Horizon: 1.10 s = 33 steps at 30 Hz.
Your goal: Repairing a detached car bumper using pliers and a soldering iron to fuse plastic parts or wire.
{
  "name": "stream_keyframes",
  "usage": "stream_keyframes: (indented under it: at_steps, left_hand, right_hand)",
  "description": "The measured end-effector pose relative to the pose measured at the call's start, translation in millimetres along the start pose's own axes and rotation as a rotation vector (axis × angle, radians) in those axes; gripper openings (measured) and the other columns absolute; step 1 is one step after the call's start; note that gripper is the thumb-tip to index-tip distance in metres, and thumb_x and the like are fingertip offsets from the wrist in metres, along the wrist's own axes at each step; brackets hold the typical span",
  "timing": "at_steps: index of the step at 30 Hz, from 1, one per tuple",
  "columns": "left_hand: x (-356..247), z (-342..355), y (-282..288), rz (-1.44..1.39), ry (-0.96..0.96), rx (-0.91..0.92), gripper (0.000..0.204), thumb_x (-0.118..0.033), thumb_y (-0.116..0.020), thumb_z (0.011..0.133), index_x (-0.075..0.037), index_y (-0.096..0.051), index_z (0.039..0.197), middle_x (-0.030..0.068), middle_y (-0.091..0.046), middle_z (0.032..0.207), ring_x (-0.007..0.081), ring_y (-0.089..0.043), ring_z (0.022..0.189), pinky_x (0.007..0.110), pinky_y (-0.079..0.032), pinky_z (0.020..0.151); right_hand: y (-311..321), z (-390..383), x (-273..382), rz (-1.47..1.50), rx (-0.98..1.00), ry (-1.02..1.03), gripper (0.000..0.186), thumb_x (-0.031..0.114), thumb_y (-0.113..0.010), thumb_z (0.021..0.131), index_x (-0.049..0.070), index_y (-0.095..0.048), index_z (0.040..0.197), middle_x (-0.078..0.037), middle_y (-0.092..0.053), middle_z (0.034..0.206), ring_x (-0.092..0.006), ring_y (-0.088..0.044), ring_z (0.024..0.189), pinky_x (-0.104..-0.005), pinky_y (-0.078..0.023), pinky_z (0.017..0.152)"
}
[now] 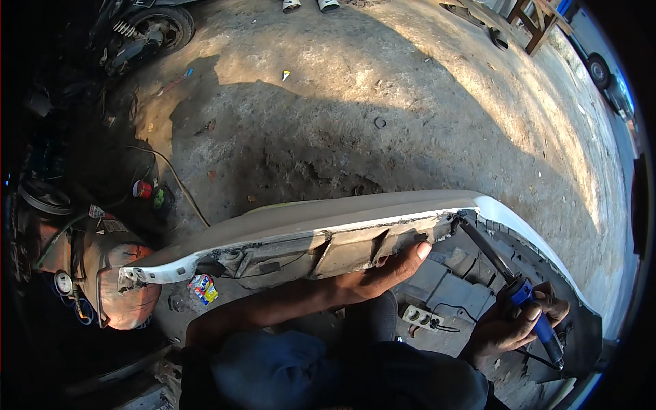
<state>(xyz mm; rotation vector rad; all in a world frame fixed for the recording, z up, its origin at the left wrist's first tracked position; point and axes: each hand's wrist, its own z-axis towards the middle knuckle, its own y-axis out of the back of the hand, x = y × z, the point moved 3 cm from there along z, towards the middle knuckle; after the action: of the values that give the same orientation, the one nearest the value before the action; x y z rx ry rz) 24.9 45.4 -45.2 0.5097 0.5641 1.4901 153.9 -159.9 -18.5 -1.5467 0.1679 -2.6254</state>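
A long white car bumper [328, 213] lies across in front of me, its ribbed, dirty inner side turned toward me. Under its inner edge, my left hand [389, 277] grips it, thumb uppermost and most fingers hidden. Closed around a blue-handled soldering iron [525, 295] is my right hand [516, 326]. The iron's dark metal shaft slants up and left. Its tip meets, or nearly meets, the bumper's inner edge near the corner bend; contact is too small to make out.
An orange-red air compressor tank [133, 304] with a gauge [63, 283] stands at left. A white power strip [421, 318] and cable sit below the bumper. A colourful packet [203, 289] lies nearby. Farther off are a motorbike wheel [171, 31], a wooden stand [540, 31] and someone's shoes [328, 5].
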Motion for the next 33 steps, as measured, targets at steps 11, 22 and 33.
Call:
stream_keyframes:
  at_steps: [11,22,33]
  left_hand:
    - [-1,-6,-2,0.013,0.003,0.024,0.036,-0.017,-0.071,0.090,-0.022,-0.065,0.125,0.0112,-0.065,0.124,0.0256,-0.067,0.106,0.035,-0.057,0.087]
    - [2,9,1,-0.274,0.080,0.047,0.036,-0.009,-0.068,0.091,-0.016,-0.062,0.126,0.0137,-0.066,0.118,0.0280,-0.067,0.103,0.037,-0.057,0.084]
    - [6,5,-11,-0.777,0.318,0.118,0.033,-0.010,-0.062,0.095,-0.003,-0.060,0.127,0.0135,-0.063,0.128,0.0205,-0.063,0.115,0.033,-0.054,0.096]
  right_hand:
    - [-2,1,2,-0.010,-0.023,-0.046,0.044,0.038,-0.075,0.086,0.012,-0.040,0.093,0.001,-0.038,0.079,-0.0071,-0.045,0.069,-0.0226,-0.050,0.073]
    - [-9,3,7,-0.130,0.050,0.140,0.054,0.045,-0.079,0.082,0.007,-0.041,0.090,0.000,-0.038,0.080,-0.0095,-0.046,0.063,-0.0256,-0.050,0.066]
    - [-11,1,8,-0.099,0.091,0.133,0.051,0.039,-0.076,0.084,0.003,-0.042,0.095,-0.004,-0.045,0.082,-0.0118,-0.048,0.066,-0.0251,-0.048,0.068]
